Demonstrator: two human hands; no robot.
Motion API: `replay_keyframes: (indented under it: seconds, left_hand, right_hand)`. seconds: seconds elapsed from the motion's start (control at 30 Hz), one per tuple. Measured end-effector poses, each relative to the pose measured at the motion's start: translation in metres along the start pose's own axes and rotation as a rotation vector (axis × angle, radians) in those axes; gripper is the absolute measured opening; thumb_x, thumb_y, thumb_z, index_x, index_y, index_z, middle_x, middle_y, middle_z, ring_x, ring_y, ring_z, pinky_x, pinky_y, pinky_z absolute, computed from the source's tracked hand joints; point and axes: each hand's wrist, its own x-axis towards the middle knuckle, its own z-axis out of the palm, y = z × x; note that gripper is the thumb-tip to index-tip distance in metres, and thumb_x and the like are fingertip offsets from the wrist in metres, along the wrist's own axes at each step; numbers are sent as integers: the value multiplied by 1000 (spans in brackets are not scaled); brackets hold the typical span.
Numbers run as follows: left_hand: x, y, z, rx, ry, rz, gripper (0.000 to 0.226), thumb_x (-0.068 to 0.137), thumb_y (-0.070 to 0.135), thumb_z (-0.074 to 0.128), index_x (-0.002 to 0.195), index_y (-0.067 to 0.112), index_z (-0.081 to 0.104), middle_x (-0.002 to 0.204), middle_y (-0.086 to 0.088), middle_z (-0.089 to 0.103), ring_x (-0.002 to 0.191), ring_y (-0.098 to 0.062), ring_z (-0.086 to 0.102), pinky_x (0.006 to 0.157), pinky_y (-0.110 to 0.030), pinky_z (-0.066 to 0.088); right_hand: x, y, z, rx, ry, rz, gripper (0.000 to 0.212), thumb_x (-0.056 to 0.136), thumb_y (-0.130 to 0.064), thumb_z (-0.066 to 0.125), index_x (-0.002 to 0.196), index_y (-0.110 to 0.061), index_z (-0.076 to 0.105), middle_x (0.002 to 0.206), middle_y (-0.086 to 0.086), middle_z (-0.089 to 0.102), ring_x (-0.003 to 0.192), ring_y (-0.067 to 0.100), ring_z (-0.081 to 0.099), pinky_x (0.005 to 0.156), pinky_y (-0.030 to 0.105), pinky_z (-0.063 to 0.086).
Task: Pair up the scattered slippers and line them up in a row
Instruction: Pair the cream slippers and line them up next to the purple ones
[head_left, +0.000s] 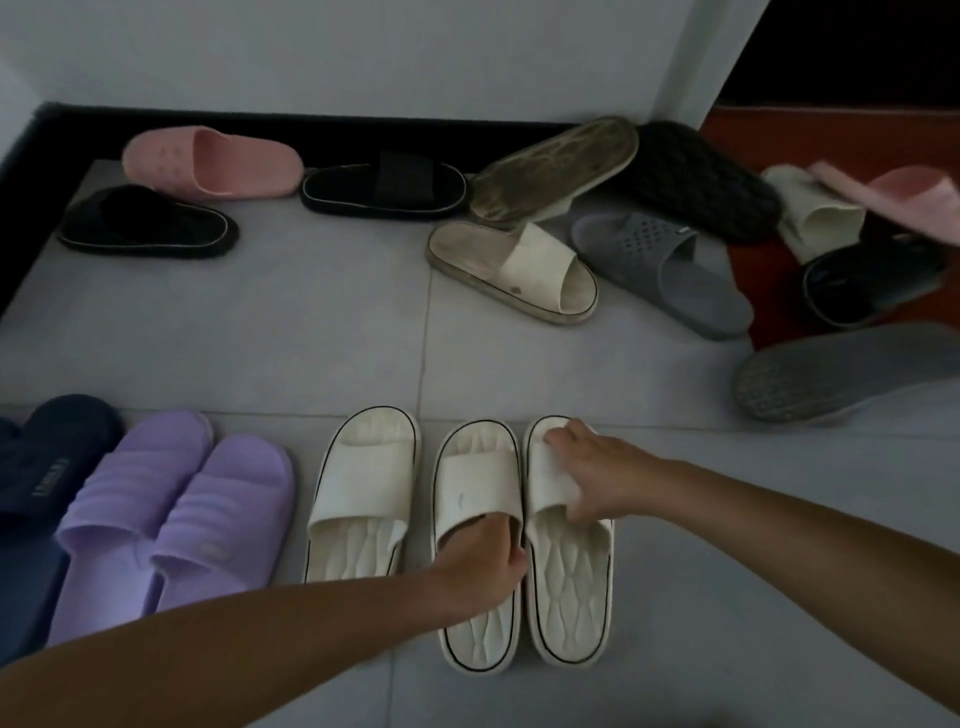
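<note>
Just right of the purple pair (171, 509) stands a lone white slipper (363, 493). Next over, the left hand (485, 564) curls its fingers around the strap edge of the middle white slipper (478, 478). The right hand (592, 478) clasps the strap of the end white slipper (569, 587), farthest from the purple pair. These two slippers touch, toes pointing away.
</note>
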Motion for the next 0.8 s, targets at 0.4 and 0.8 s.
replay_keyframes:
  seconds: [0.4,0.8]
  left_hand:
    - [2,-3,-1,-3,8,16,27,91,41,47,76,18,45,77,0,58,73,-19,57,63,-27,41]
    - [-3,-16,-9,110,8,82,35,91,50,43,92,15,50,90,-2,61,83,-22,58,69,-32,46]
  right_hand:
    - [5,-6,4,-9,8,-25,71,65,-29,70,124,-12,34,119,7,39,96,30,56,79,44,52]
    - [-24,23,53,212,31,214,100,73,-42,66,145,-17,0,113,10,61,98,32,61,77,35,50]
